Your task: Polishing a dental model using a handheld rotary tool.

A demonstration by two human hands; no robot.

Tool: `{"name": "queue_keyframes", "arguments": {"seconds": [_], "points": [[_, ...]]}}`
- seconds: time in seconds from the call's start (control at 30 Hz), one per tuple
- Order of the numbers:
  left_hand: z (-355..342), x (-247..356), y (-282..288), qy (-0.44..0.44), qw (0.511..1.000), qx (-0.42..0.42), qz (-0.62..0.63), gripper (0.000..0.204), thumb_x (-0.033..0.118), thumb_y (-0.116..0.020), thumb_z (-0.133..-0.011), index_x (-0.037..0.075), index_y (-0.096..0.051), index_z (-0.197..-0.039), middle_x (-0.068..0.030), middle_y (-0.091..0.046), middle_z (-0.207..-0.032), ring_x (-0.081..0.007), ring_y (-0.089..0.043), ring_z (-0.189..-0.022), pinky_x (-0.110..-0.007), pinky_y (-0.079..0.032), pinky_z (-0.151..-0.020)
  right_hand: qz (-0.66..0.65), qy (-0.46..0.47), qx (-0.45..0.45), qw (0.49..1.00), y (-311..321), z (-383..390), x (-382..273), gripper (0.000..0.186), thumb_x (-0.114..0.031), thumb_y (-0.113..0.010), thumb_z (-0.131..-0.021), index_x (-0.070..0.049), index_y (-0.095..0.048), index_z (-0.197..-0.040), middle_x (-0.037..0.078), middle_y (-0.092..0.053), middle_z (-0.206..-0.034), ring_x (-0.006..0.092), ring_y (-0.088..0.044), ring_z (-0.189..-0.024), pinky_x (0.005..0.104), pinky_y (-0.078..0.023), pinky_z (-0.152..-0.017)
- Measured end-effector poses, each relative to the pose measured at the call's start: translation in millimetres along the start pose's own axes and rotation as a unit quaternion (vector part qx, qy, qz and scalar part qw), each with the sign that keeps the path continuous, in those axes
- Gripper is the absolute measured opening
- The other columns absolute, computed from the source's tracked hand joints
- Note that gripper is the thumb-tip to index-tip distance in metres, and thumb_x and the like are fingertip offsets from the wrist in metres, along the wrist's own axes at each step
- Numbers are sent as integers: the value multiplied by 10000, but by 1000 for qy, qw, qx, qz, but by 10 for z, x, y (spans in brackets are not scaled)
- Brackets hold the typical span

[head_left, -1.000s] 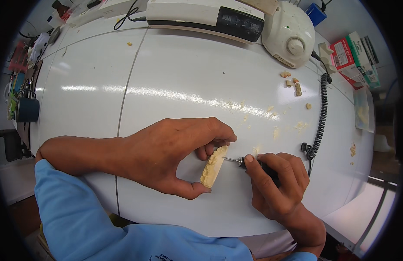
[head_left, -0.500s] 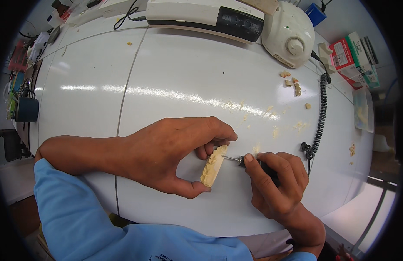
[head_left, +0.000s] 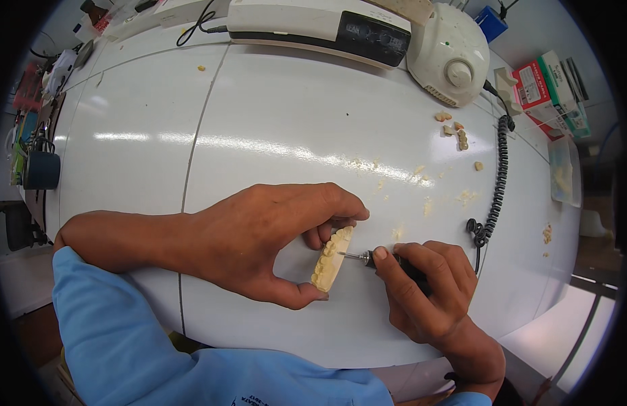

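Observation:
Between the thumb and fingers of my left hand (head_left: 273,237) is a cream-coloured dental model (head_left: 333,260) with a row of teeth along its left side. It is gripped by its two ends, and the fingers behind its upper end are partly hidden. My right hand (head_left: 432,287) is closed around a black rotary handpiece (head_left: 409,265), held like a pen. From its metal nose a thin bur (head_left: 354,256) points left, with its tip at the model's teeth, about midway along the row. Whether the tip presses in is too small to tell.
Pale shavings (head_left: 427,205) and several small tooth-coloured pieces (head_left: 462,139) lie on the white table (head_left: 137,183). A coiled black cord (head_left: 497,179) runs down from the white control unit (head_left: 449,54) at the far right. A long white device (head_left: 313,30) stands at the back.
My right hand has moved slightly left and down with the handpiece. The bur's tip has shifted from the model's upper right part toward the middle of the teeth. My left hand stays nearly still.

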State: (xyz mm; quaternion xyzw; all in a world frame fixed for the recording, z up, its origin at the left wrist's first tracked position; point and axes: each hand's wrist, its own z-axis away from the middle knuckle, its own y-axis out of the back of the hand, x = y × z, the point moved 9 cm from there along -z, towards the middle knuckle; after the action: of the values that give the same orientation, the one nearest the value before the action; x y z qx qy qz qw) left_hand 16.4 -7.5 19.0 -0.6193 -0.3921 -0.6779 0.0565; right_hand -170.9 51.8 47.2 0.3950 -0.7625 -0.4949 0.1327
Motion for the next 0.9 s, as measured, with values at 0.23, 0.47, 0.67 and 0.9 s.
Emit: {"name": "queue_keyframes", "arguments": {"seconds": [0.23, 0.47, 0.67, 0.9], "points": [[-2, -3, 2, 0, 1000, 4, 8, 902, 199, -1036, -830, -1, -610, -1600, -136, -736, -1353, -192, -788, -1057, -320, -695, -960, -14, 20, 10, 1000, 15, 4, -32, 417, -73, -845, -890, -102, -910, -1301, 90, -754, -1001, 204, -695, -801, 348, -486, -656], [-11, -3, 5, 5, 1000, -2, 7, 908, 199, -1034, -832, -1, -605, -1608, -139, -737, -1350, -196, -791, -1064, -319, -697, -970, -11, 19, 10, 1000, 16, -11, -23, 403, -74, -853, -901, -102, -910, -1298, 84, -757, -1000, 201, -687, -788, 350, -473, -647], [-8, 6, 9, 3, 1000, -1, 5, 916, 200, -1033, -836, -4, -598, -1616, -136, -738, -1341, -198, -785, -1064, -318, -691, -972, -6, 13, 3, 1000, 12, -1, -21, 427, -66, -854, -883, -109, -911, -1305, 84, -754, -995, 201, -690, -787, 348, -477, -647], [3, 2, 1, 3, 1000, -4, 9, 919, 204, -1032, -843, -6, -593, -1623, -133, -729, -1334, -192, -774, -1076, -311, -687, -981, -3, 6, 2, 1000, 20, 1, -19, 418, -58, -855, -871, -114, -922, -1279, 86, -755, -995, 196, -687, -786, 342, -478, -640]]}}
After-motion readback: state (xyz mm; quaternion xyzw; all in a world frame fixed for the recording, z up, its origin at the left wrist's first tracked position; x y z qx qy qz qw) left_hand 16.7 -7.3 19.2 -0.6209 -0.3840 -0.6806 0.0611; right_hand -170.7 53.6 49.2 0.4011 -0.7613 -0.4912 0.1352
